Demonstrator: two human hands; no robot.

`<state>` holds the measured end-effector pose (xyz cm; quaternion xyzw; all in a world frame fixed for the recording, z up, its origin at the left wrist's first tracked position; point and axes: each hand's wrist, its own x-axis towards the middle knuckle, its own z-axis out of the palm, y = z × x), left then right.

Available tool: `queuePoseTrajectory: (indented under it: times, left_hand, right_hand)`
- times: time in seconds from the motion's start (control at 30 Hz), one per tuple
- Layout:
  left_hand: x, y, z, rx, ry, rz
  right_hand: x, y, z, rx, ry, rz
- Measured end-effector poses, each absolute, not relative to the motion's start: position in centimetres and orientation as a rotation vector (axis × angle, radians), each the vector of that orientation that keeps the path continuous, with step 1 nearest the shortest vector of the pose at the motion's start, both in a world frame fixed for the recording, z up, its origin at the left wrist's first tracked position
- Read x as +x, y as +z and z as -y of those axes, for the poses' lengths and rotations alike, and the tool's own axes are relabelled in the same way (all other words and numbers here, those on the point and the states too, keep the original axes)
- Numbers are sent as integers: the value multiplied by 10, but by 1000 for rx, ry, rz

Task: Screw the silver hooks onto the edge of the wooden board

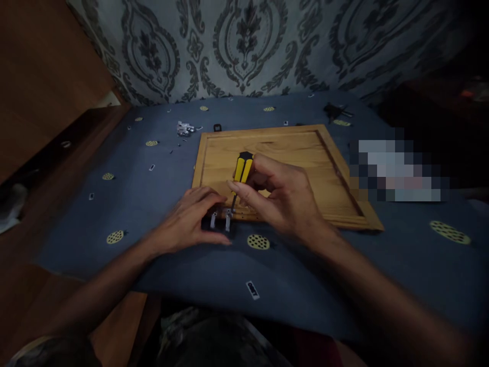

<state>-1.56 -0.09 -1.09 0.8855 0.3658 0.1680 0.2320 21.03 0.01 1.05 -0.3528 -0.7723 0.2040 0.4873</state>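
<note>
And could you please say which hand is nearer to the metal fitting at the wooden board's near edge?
Left: the left hand curls around the metal fitting from its left; the right hand is above, to its right, holding the screwdriver.

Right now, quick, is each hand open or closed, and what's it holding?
Left hand: curled around a small silver metal fitting; whether it grips cannot be told.
Right hand: closed, holding a yellow-and-black screwdriver.
</note>
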Motion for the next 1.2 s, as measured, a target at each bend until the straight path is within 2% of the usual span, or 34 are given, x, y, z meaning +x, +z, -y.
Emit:
queuePoseTrajectory:
  times: [0.2, 0.9, 1.2]
  left_hand:
    - [-23, -3, -3, 2342, 550, -1035]
    - [-32, 1, -6, 2517, 299, -963]
    - [-33, 1, -7, 2526, 297, -953]
  right_hand:
    - [211, 9, 0, -868, 492, 1892]
    - [212, 6, 0, -947, 618, 1828]
    - [210, 9, 1, -943, 639, 1799]
